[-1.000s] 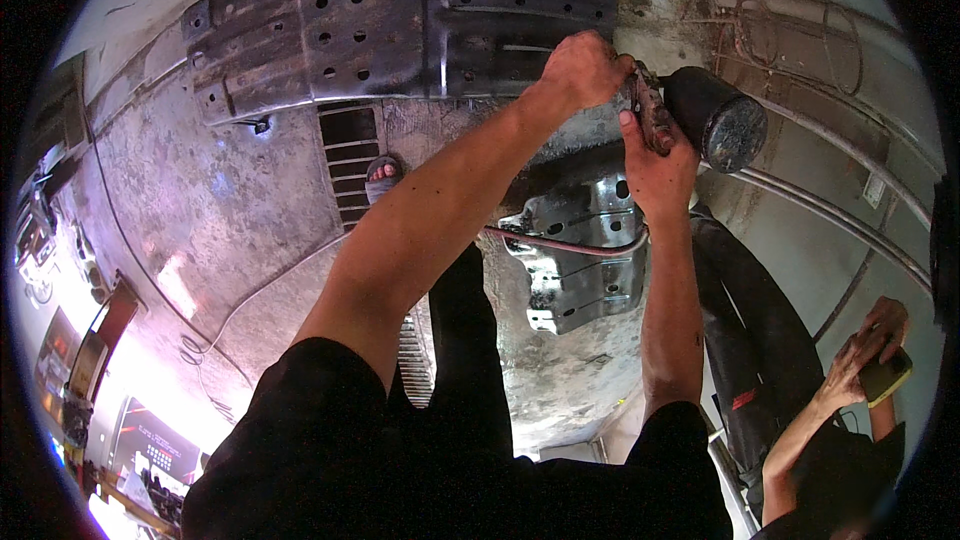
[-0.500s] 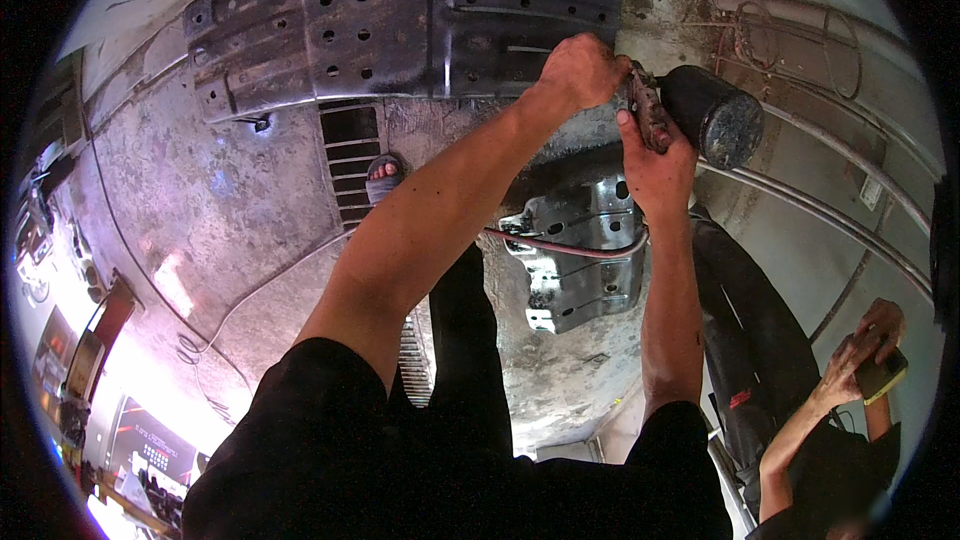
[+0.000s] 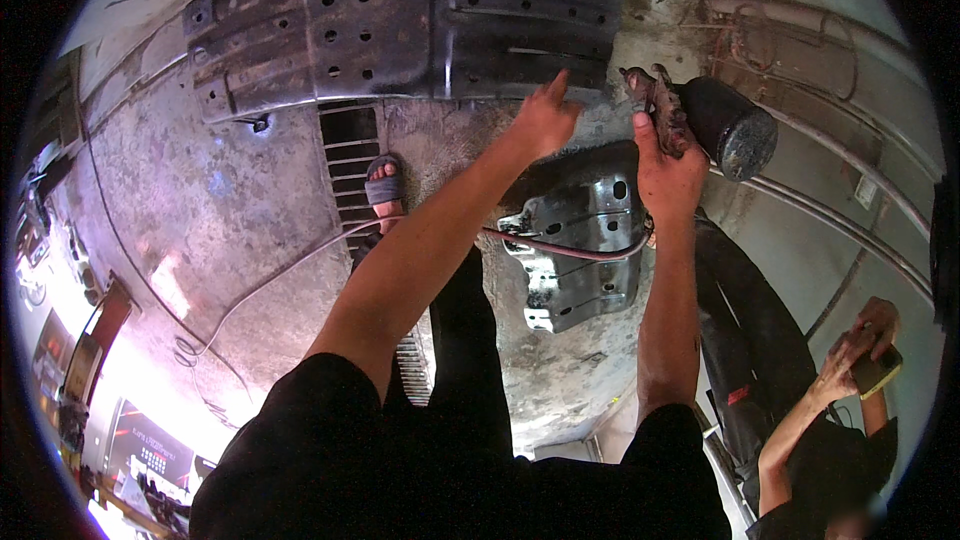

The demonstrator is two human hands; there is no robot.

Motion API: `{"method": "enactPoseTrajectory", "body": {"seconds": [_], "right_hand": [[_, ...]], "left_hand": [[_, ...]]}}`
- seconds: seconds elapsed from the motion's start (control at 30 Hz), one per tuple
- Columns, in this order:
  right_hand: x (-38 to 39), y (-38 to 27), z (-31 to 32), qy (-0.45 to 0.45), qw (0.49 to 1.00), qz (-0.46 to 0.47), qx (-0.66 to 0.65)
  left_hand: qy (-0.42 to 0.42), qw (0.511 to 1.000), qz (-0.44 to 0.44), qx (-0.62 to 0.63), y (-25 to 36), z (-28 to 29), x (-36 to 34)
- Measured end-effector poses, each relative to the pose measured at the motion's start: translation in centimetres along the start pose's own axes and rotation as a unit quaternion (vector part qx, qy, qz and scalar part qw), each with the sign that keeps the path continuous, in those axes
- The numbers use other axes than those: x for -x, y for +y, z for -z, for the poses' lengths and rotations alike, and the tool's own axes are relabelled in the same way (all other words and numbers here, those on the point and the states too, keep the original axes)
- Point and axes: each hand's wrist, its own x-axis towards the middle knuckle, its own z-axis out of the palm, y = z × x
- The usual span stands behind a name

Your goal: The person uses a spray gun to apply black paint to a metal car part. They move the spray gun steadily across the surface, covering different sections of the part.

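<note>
Beyond both hands, a large plate (image 3: 410, 40); below and between them, a small plate (image 3: 580, 210); up in the right hand (image 3: 670, 175), a grimy tool (image 3: 668, 115).

To the left hand's far side the large plate spreads, full of holes; the small plate lies on the floor between the forearms, crossed by a hose (image 3: 595, 256) that reaches the right forearm. The black cup (image 3: 735, 130) sits just right of the tool, against it, the joint hidden; its long axis slants from the tool down to the right, away from the left hand. The right hand is nearer to both, fingers wrapped round the tool, thumb up along it. The left hand (image 3: 548, 127) is off to the tool's left, apart from it, index finger stretched out, the rest bent, with nothing visible in it.
</note>
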Motion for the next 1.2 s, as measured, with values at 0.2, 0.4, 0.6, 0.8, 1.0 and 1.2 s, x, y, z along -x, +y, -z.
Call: {"method": "enactPoseTrajectory", "body": {"seconds": [0.2,0.4,0.6,0.8,1.0,1.2], "right_hand": [[1.0,-2.2,-0.2,-0.028,0.997,0.007,-0.065],[1.3,-5.2,-1.0,-0.058,0.989,0.082,-0.11],[1.0,-6.4,-1.2,-0.09,0.979,0.134,-0.126],[-0.5,-5.7,-1.1,-0.056,0.983,0.151,-0.086],[-2.4,-2.4,-0.7,-0.033,0.991,0.095,-0.089],[-3.4,0.9,1.1,-0.006,0.997,0.071,-0.004]], "left_hand": [[-0.363,0.929,0.042,-0.068,-5.0,-1.1,9.2],[-0.462,0.869,0.087,-0.155,-10.5,-4.0,14.4],[-0.423,0.887,0.055,-0.179,-14.4,-5.8,16.2],[-0.387,0.904,0.045,-0.178,-14.5,-5.2,15.3],[-0.263,0.934,0.13,-0.203,-12.7,-3.1,13.7],[-0.224,0.943,0.145,-0.197,-10.0,-1.5,12.4]]}}
